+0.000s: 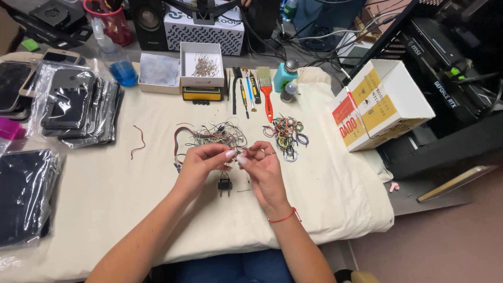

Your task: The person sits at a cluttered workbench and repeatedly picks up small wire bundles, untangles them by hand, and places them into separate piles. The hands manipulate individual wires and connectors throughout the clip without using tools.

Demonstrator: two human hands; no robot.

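Clearly something very fine, likely a thin wire (237,157), is pinched between the fingertips of both hands, just above a small black plug (225,185) on the white cloth (105,194). Left hand (201,163) and right hand (262,166) meet thumb to forefinger, fingers closed on it. Best kept low over the cloth, grip light, with the wire tangle (212,137) behind kept out of it.

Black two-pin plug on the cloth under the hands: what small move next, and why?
Probably lower the right hand to the black two-pin plug. Both hands meet fingertip to fingertip just above it, seemingly pinching something too thin to identify, perhaps a fine wire; the left hand could keep that pinch. The plug lies free on the white cloth, apart from the tangle of wires.
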